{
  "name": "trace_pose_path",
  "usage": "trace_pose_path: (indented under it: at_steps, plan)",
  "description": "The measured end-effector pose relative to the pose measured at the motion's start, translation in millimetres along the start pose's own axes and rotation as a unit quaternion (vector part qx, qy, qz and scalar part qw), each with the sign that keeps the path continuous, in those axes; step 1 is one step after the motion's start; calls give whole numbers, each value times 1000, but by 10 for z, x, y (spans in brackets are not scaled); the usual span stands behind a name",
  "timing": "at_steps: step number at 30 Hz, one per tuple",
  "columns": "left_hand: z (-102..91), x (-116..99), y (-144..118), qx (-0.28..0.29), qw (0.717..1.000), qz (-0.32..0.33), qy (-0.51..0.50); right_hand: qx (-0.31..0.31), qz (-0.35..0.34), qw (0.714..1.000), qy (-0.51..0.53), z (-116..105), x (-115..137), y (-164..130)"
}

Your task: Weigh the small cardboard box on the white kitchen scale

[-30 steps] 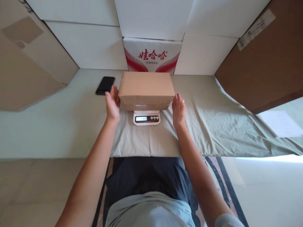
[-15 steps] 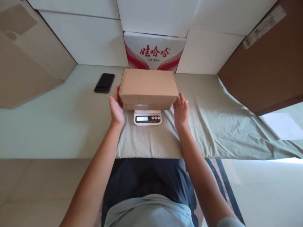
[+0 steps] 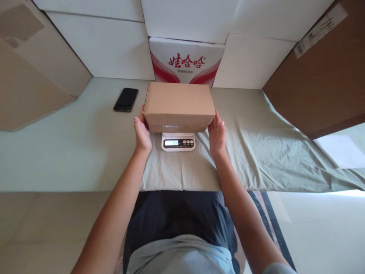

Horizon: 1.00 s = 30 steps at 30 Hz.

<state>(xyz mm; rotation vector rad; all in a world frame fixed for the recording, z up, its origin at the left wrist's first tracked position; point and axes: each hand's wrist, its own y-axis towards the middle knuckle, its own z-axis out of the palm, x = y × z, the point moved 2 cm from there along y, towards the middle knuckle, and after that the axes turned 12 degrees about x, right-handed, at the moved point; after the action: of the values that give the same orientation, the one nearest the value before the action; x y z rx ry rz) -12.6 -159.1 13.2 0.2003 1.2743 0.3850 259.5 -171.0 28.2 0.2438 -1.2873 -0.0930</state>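
Observation:
A closed brown cardboard box (image 3: pixel 179 99) rests on a small white digital scale (image 3: pixel 178 148), which shows below the box's front side. The lit display seems to read 54. My left hand (image 3: pixel 143 131) is against the box's left side, its fingers partly hidden behind the edge and its thumb upright. On the opposite side my right hand (image 3: pixel 217 135) has its fingers along the right edge, palm turned inward. Between them the two hands hold the box by its sides while it stays on the scale.
A black phone (image 3: pixel 126 99) lies to the left on the green cloth (image 3: pixel 71 152). White cartons (image 3: pixel 186 59), one with red lettering, form a wall behind. Large brown cartons stand at the left (image 3: pixel 31 76) and right (image 3: pixel 310 80). Some white paper (image 3: pixel 343 151) lies at the right.
Both hands have moved slightly inward, closer against the sides of the cardboard box. The box and scale stay in place, and the display looks the same.

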Motion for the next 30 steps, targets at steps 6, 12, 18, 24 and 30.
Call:
trace_pose_path:
  at_steps: [6, 12, 18, 24, 30]
  plan:
    - [38, -60, -33, 20, 1000, 5, 8, 18, -5, 1000, -17, 36, 12, -3]
    - [105, -102, -57, 20, 999, 14, 22, 46, -16, 998, -27, 67, 31, -33]
    - [101, -86, -68, 12, 1000, 12, 24, 71, -39, 995, -54, 111, 71, -37]
    - [99, -90, -65, 10, 1000, 6, 24, 77, -36, 995, -60, 122, 73, -28]
    - [60, -9, -32, 2, 1000, 15, 25, 83, -49, 994, -51, 103, 27, -24]
